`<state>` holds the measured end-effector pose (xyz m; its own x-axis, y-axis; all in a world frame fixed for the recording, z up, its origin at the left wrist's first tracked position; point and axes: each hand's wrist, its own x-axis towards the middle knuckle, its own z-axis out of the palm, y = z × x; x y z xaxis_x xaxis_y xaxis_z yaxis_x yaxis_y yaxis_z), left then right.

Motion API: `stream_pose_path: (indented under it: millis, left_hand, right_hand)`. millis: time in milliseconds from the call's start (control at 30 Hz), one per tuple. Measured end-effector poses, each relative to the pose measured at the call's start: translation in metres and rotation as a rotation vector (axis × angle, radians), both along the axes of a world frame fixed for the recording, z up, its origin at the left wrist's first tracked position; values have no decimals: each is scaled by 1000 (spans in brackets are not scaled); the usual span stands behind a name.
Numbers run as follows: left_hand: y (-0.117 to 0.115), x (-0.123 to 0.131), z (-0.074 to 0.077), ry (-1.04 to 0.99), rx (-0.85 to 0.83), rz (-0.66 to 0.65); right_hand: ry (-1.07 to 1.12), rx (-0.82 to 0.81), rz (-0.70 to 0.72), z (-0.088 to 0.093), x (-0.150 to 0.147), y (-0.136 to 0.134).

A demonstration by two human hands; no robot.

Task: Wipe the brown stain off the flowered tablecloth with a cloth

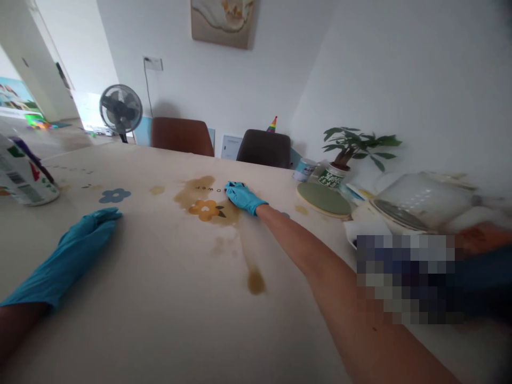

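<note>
A person's blue-gloved right hand (242,196) reaches far across a cream surface (160,298), fingers flat and holding nothing, touching a brown stain (200,194). The gloved left hand (76,248) rests open, palm down, well apart, near a lying canister (24,178).

Whatever the right hand (242,196) pressed onto the brown spill (202,198) lay hidden beneath its glove. Beyond the left hand (68,256), a labelled container (24,175) was cut by the frame's edge. A mosaic patch (408,277) near the right elbow obscured everything there.
</note>
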<state>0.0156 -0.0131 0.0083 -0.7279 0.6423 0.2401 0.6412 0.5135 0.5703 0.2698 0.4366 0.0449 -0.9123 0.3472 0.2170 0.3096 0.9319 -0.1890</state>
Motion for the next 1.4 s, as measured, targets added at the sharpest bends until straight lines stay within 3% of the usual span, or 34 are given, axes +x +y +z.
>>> stream_pose_path:
  millis: [167, 267, 367, 533, 733, 867, 1033, 1267, 1400]
  left_hand:
    - [7, 18, 24, -58, -30, -19]
    - [10, 21, 29, -100, -2, 7]
    - [11, 19, 25, -116, 39, 52]
    - [9, 14, 18, -82, 60, 3]
    - [16, 22, 28, -87, 48, 53]
    - [23, 35, 44, -135, 8, 61]
    - [24, 47, 56, -165, -16, 61]
    - [20, 47, 52, -194, 49, 90]
    - [18, 42, 45, -177, 80, 79]
  right_hand:
    - [-47, -74, 274, 3, 51, -42]
    - [-64, -125, 355, 6, 94, -59]
    - [-71, -167, 362, 7, 137, -67]
    - [-100, -251, 366, 8, 198, -91]
    - [-52, -301, 322, 14, 229, -155]
    - [-50, -255, 330, 18, 202, -178]
    - [-62, -104, 446, 27, 115, -189]
    - [-60, 22, 366, 32, -27, -212]
    - [-64, 37, 284, 33, -85, -222]
